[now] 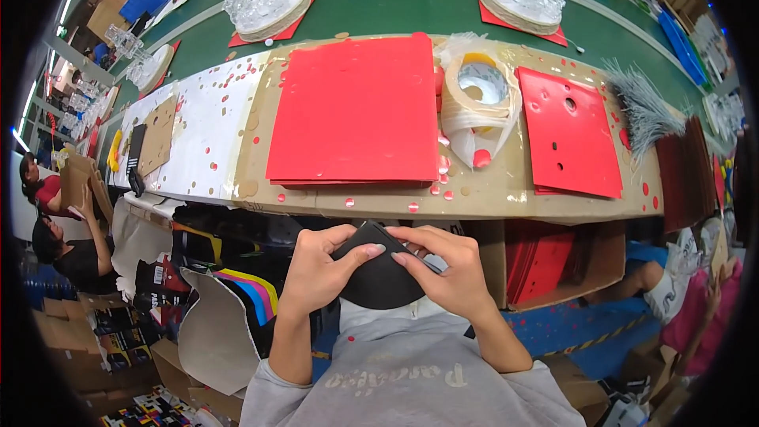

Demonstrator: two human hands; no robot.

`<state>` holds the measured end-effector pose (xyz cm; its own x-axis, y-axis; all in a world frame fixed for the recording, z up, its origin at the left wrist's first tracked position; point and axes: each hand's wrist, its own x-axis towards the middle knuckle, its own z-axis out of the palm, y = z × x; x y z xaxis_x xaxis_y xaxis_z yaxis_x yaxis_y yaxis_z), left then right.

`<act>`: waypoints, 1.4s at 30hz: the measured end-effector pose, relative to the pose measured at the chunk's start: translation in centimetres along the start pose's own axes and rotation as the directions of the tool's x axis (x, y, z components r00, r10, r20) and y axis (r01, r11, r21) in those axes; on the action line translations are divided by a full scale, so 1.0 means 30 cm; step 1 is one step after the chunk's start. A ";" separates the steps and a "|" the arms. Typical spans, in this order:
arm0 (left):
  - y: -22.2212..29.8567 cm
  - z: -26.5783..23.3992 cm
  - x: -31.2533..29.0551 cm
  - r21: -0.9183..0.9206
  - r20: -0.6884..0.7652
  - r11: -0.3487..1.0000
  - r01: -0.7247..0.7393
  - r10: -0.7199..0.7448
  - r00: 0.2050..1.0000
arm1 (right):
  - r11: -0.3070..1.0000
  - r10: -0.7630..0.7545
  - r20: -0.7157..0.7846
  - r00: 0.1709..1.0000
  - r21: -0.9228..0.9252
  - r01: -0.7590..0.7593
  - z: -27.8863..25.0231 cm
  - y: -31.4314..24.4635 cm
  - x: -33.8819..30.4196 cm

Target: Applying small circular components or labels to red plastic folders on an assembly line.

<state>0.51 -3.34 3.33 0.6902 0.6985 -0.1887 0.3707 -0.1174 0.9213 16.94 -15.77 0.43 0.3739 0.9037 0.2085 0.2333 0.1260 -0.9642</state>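
Note:
Close in front of my body, just short of the table edge, I hold a thin black piece (383,283) with a rounded lower edge. It looks like a card or a flat pouch; its exact kind I cannot make out. My left hand (322,267) pinches its upper left part, the thumb lying across the front. On the upper right, my right hand (444,262) grips it between thumb and fingers. Both thumbs point inward and nearly meet. Beyond the hands, a stack of red sheets (356,111) lies on the cardboard-covered table (316,204).
Right of the stack sit a plastic-wrapped tape roll (455,103), red sheets with holes (569,130) and a wire-tie bundle (644,107). Clear plastic assemblies (261,12) stand on the green conveyor (395,8). A carton (609,265) with red sheets is underneath. People work at both sides.

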 end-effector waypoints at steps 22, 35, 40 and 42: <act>0.001 0.045 -0.029 0.209 -0.442 0.942 -0.264 0.332 0.834 | 0.971 0.124 -0.086 0.989 0.215 -0.103 0.008 0.070 -0.041; -0.072 0.117 -0.107 0.164 -0.453 0.974 -0.153 0.212 0.866 | 0.998 0.051 -0.125 0.991 0.049 -0.045 0.014 0.089 -0.043; -0.019 0.036 -0.080 -0.180 -0.249 0.983 -0.046 0.000 0.968 | 0.845 -0.378 -0.057 0.924 -0.430 0.319 -0.016 -0.009 0.008; 0.024 0.019 -0.062 -0.242 -0.127 0.970 -0.008 -0.023 0.992 | 0.845 -0.411 0.000 0.912 -0.377 0.381 -0.021 -0.018 0.035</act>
<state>-0.16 -5.14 4.15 0.5972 0.7849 -0.1654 0.2032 0.0515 0.9778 17.77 -15.15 1.29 0.2446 0.7724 0.5862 0.6775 0.2963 -0.6732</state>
